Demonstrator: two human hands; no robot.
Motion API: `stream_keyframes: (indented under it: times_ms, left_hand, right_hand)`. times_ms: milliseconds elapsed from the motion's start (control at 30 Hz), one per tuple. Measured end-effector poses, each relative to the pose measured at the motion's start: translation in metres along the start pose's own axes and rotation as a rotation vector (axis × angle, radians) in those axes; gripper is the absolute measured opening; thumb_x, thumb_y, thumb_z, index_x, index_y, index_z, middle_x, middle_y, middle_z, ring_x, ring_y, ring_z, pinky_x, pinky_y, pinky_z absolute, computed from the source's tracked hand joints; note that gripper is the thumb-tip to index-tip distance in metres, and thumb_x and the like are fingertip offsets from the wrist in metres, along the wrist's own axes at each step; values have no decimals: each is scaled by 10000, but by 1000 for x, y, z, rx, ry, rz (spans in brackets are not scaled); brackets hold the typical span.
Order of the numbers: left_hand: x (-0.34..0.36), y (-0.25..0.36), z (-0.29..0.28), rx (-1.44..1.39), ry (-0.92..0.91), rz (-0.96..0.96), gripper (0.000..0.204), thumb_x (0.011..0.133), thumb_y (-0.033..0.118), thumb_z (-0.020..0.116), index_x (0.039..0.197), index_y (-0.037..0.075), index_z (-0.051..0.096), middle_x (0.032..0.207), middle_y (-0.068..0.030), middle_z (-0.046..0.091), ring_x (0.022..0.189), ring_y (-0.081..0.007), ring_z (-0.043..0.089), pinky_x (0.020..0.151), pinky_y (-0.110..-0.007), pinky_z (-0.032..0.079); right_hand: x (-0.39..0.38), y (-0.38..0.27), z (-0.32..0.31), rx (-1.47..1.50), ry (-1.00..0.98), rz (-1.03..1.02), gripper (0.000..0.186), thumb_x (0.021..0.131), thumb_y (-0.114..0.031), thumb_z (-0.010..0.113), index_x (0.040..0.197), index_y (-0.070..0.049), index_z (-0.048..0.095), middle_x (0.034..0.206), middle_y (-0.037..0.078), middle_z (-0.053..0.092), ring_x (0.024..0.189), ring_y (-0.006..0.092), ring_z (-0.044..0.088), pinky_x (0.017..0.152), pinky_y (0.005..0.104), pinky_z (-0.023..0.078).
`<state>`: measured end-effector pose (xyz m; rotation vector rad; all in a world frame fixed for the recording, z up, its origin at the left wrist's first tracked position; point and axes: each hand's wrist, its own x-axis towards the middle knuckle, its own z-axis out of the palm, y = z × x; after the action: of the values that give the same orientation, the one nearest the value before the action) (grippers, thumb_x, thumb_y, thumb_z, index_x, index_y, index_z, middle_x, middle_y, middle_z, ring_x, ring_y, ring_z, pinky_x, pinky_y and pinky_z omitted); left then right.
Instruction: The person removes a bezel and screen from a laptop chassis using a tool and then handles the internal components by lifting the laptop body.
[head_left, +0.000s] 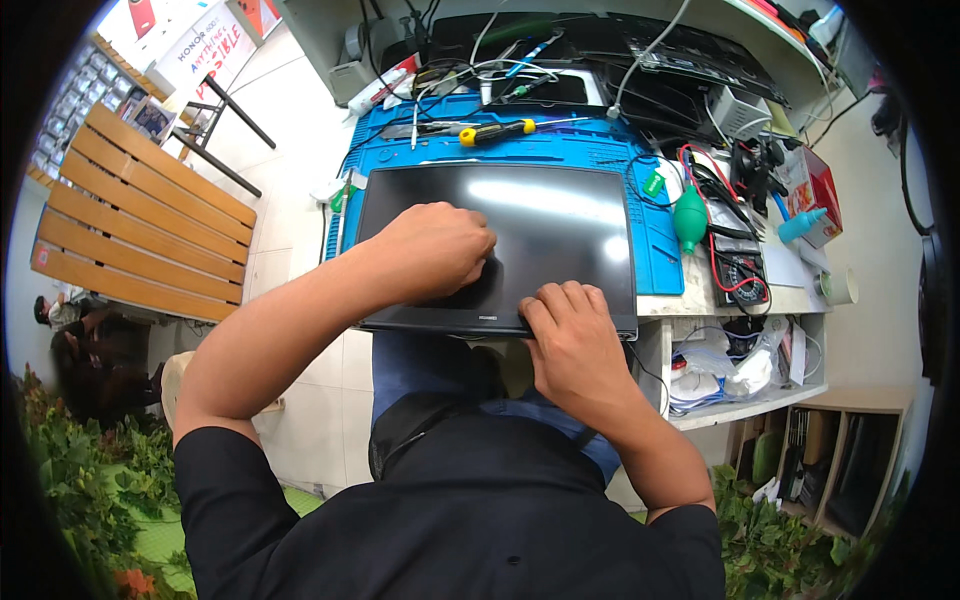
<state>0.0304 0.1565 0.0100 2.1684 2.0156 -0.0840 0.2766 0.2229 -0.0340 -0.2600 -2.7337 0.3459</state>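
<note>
A dark laptop screen (545, 225) lies face up before me, its lower edge jutting over the bench front. White light reflects along its upper part and right side. My left hand (440, 247) rests over the middle-left of the panel, fingers curled closed; whatever is in them, if anything, is hidden. At the lower right edge, my right hand (572, 325) grips the bezel, its fingers on top and its thumb near the edge. A blue repair mat (590, 148) is under the screen.
Beyond the screen lie a yellow-black screwdriver (498, 132), tweezers and tangled cables. On the right are a green air blower (690, 218), a multimeter (740, 275) with red leads, and a blue bottle (800, 225). An open shelf (745, 400) sits below. A slatted wooden bench (150, 220) stands left.
</note>
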Motion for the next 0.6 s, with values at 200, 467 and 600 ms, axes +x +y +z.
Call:
stream_keyframes:
  times_ms: [200, 467, 600]
  left_hand:
    - [10, -14, -5, -35, -1, -10, 145, 939, 198, 696, 934, 55, 713, 970, -140, 727, 903, -388, 726, 793, -490, 586]
    - [-7, -40, -12, -281, 217, 49, 76, 924, 127, 785, 961, 61, 785, 941, -124, 725, 870, -347, 725, 789, -438, 574]
    - [-8, -41, -7, -246, 185, 79, 75, 920, 135, 784, 961, 75, 801, 958, -120, 738, 883, -348, 733, 798, -439, 583]
  right_hand:
    - [-4, 0, 6, 43, 56, -7, 312, 831, -103, 755, 1119, -9, 681, 1039, 130, 605, 1027, 317, 579, 996, 458, 446]
    - [-15, 8, -17, 53, 8, -1, 359, 885, -209, 811, 1152, 3, 700, 1127, 146, 669, 1111, 325, 609, 1044, 481, 446]
    - [-22, 7, -19, 55, 33, 23, 360, 882, -201, 814, 1153, 13, 709, 1146, 155, 677, 1126, 336, 618, 1052, 496, 447]
